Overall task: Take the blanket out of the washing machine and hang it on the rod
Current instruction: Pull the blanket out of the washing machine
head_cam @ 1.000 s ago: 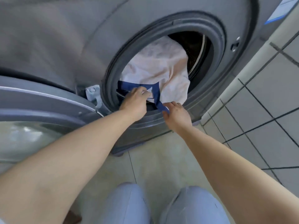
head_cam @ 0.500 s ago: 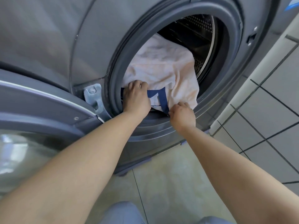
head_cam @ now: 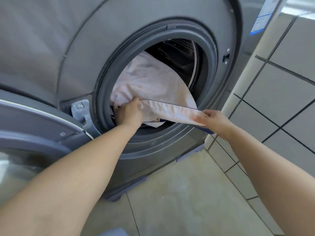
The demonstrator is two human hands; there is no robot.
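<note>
The door (head_cam: pixel 34 133) hangs open at left. The left hand (head_cam: pixel 129 111) grips the blanket (head_cam: pixel 150 82) at the washer (head_cam: pixel 85 48) mouth — most of it inside the drum. The right hand (head_cam: pixel 215 120) pinches a corner outside the opening, beside the tiled wall (head_cam: pixel 281 82).

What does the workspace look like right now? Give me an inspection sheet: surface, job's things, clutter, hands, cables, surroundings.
Surface: pale floor, bare in front of the washing machine.
Job's things: blanket mostly inside the drum, one edge drawn out past the door seal; rod not in view.
Clutter: nothing seen.
Hands: left hand grips the blanket at the lower opening; right hand pinches the pulled-out edge outside the machine.
Cables: nothing seen.
Surroundings: door swung open at left; tiled wall at right; label on the machine's upper right.
</note>
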